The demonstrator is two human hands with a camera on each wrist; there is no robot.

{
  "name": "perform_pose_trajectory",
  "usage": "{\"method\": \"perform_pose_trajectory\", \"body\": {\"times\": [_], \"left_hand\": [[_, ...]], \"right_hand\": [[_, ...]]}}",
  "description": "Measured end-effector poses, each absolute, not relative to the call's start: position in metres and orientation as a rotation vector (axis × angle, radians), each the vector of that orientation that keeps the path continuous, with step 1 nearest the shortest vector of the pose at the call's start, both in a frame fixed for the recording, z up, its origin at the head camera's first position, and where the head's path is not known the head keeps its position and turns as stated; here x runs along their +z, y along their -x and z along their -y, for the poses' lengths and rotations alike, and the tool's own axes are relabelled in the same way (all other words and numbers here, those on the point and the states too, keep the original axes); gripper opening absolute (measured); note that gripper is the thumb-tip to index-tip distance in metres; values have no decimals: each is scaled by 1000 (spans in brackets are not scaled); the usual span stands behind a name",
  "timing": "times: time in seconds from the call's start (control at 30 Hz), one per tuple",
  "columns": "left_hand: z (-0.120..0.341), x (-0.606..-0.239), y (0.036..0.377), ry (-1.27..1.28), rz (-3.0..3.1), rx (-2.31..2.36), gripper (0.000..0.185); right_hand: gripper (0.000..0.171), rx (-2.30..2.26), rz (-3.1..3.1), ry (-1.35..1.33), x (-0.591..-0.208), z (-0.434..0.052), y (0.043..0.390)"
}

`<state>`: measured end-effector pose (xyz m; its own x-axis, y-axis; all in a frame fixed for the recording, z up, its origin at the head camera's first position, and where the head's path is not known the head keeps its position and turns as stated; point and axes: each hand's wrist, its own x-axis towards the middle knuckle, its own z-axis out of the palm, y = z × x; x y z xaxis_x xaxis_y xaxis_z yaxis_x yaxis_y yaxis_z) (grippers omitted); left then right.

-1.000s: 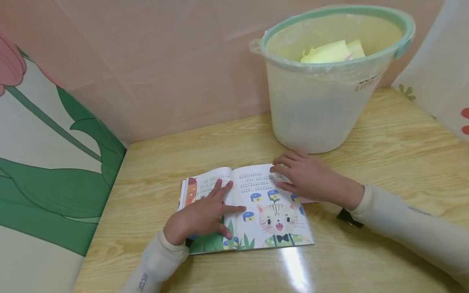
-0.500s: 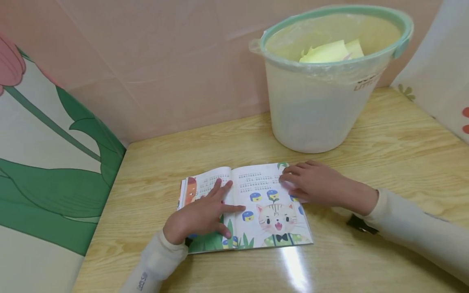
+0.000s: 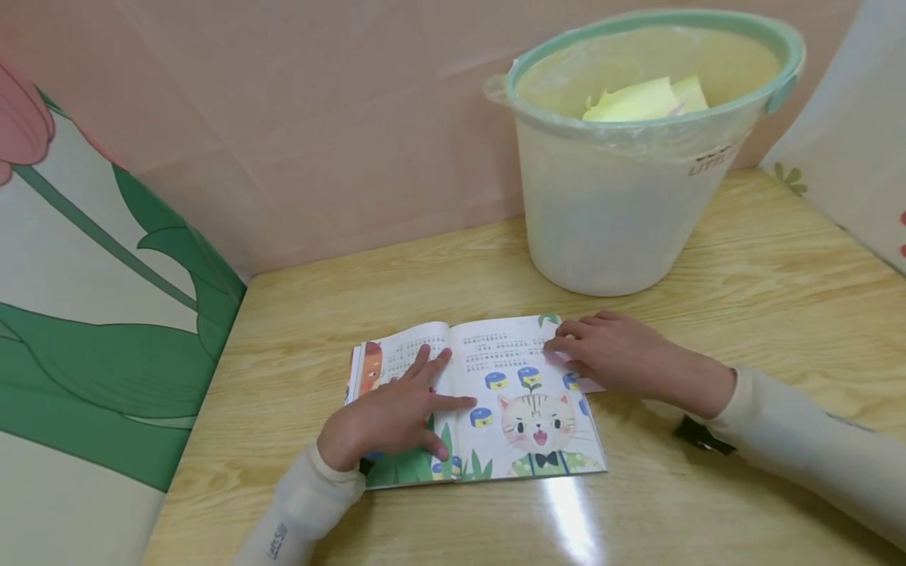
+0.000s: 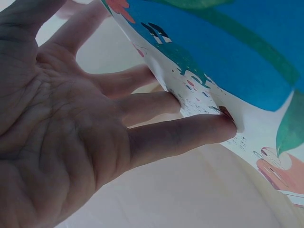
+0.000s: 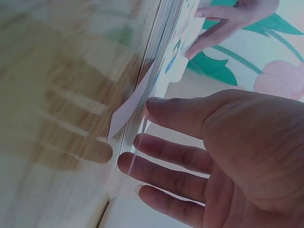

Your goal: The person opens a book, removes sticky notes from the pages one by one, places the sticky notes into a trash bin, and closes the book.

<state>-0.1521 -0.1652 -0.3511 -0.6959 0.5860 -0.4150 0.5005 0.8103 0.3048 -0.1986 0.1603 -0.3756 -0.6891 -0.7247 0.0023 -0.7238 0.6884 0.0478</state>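
An open picture book point(image 3: 524, 393) with a cartoon cat lies flat on the wooden table point(image 3: 778, 275). My left hand point(image 3: 396, 413) presses flat on the left page near the spine, fingers spread and straight. From the left wrist view the left hand point(image 4: 142, 123) shows its fingertips against the printed page point(image 4: 199, 90). At the upper right corner of the right page rests my right hand point(image 3: 602, 350), palm down. In the right wrist view the right hand point(image 5: 190, 142) has straight fingers, the thumb tip touching the stacked page edges point(image 5: 156, 80), where one leaf sticks out.
A translucent bucket point(image 3: 623, 196) with a green rim stands just behind the book, with yellow paper point(image 3: 637, 98) inside. A pink wall point(image 3: 318, 118) closes the back. A panel point(image 3: 92, 299) painted with a tulip closes the left side. A black strap point(image 3: 701, 435) shows under my right wrist.
My right hand has slid rightward, from the upper middle of the right page to its outer edge. The left hand and the book have stayed put.
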Motion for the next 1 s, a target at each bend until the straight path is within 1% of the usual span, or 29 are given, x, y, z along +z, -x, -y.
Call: {"method": "perform_pose_trajectory", "body": {"times": [0.73,1.0], "left_hand": [[165,-349,151,-799,-2486,259,69],[164,-349,152,-799,-2477,272,68]], "right_hand": [[33,-85,2930,-1216,-372,-155,198],[32,-100,2923,-1202,-375,-156,198]]}}
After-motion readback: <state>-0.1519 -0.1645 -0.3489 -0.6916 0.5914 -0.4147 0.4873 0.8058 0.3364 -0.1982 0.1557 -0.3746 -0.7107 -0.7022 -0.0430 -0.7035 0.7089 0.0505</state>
